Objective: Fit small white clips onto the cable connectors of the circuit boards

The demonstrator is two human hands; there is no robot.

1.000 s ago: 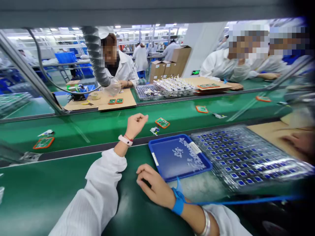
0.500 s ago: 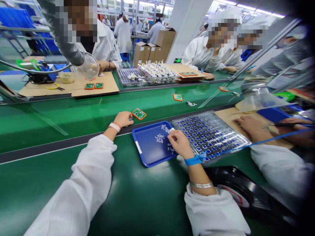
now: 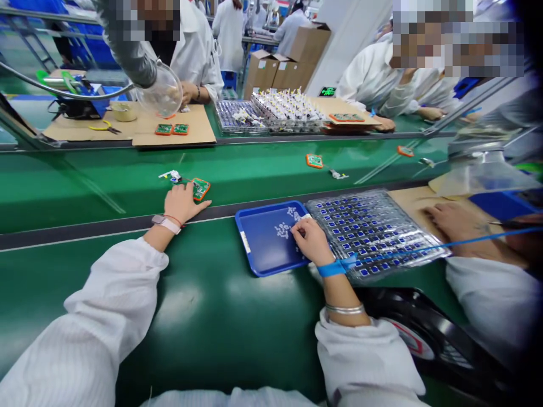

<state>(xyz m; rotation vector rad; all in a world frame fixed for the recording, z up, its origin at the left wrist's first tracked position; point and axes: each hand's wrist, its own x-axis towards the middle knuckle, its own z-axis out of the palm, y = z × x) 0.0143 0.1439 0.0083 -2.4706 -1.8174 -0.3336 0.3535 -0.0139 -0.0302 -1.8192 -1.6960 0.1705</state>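
My left hand (image 3: 182, 203) is over the near edge of the green belt, thumb and fingers spread. Its fingertips are close to a green circuit board (image 3: 201, 190) with an orange rim; whether they touch it I cannot tell. Just beyond the fingers lies a small white and blue part (image 3: 173, 176) with a thin lead. My right hand (image 3: 313, 240) rests over the right side of a blue tray (image 3: 267, 261), fingers pinched together. What the pinch holds, if anything, is hidden. Small clear-white pieces (image 3: 283, 229) lie in the tray.
A clear blister tray (image 3: 373, 232) of blue-topped parts adjoins the blue tray. Another circuit board (image 3: 314, 161) and a white part (image 3: 338, 174) lie on the belt. A co-worker's hand (image 3: 453, 220) is at right, near a black device (image 3: 424, 322). Co-workers sit across the belt.
My left hand has opened and let go of the small white and blue part, which now shows beyond the fingers. The view has shifted; my right hand stays pinched at the tray.
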